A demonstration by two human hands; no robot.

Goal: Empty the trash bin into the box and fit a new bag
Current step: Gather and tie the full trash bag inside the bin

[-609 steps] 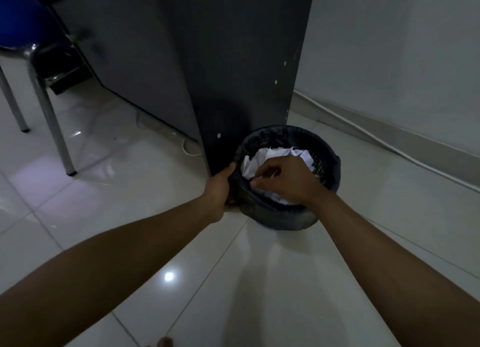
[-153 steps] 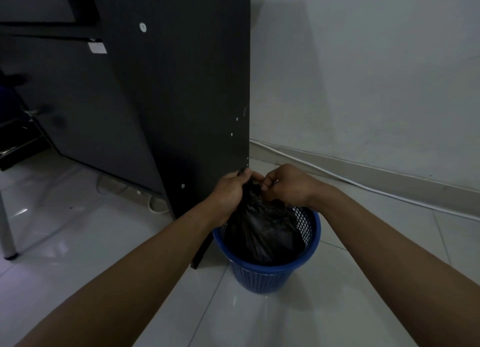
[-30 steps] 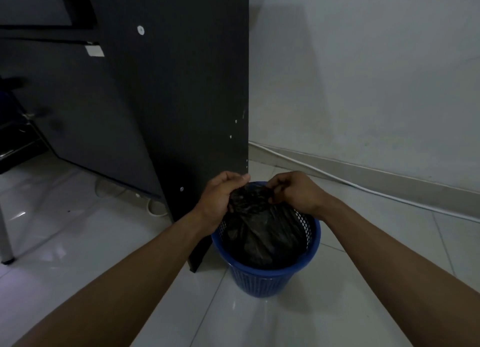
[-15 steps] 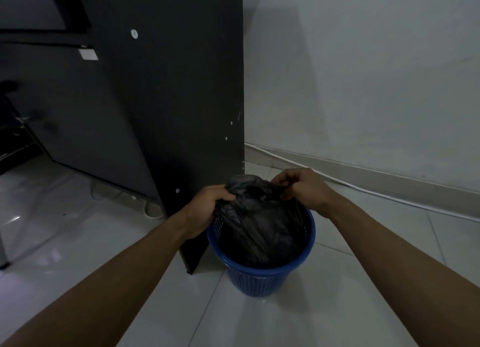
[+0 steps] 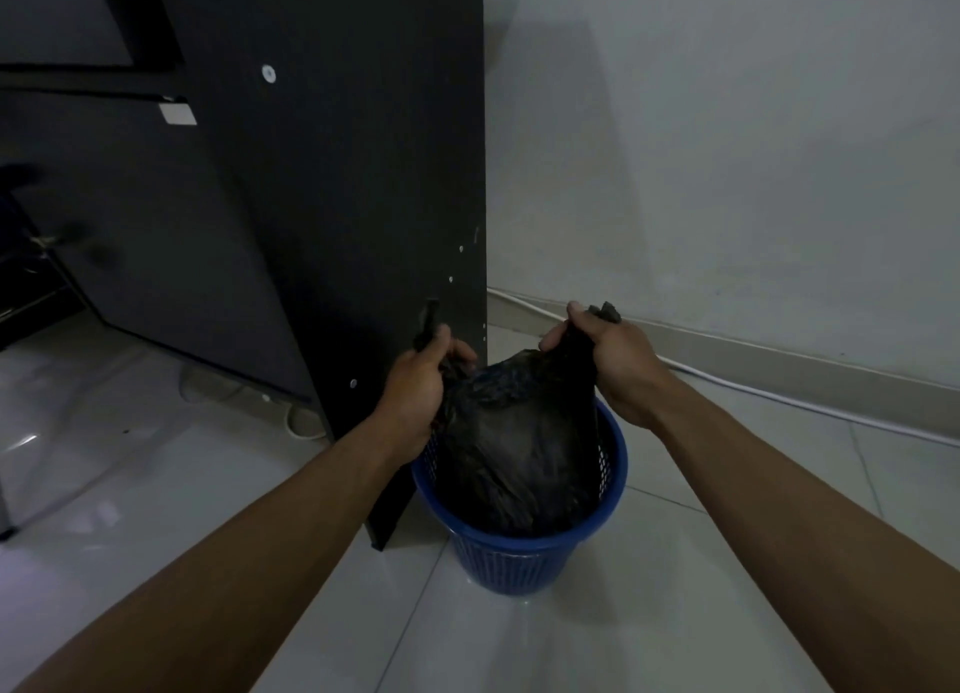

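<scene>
The black trash bag (image 5: 519, 432), at lower centre of the frame, sits bunched inside the blue mesh bin (image 5: 524, 547), not yet lifted clear; no box is in view, and emptying and fitting a new bag remain. The left hand (image 5: 421, 380) and right hand (image 5: 613, 365), apart, each clench 1 gathered bag end, arms extended forward.

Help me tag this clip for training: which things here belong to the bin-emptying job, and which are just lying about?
Part of the job:
black bag, gripped at two ends
blue bin, holding the bag
left hand
right hand

Just lying about:
dark desk panel
white cable along the wall
chair, at far left
</scene>
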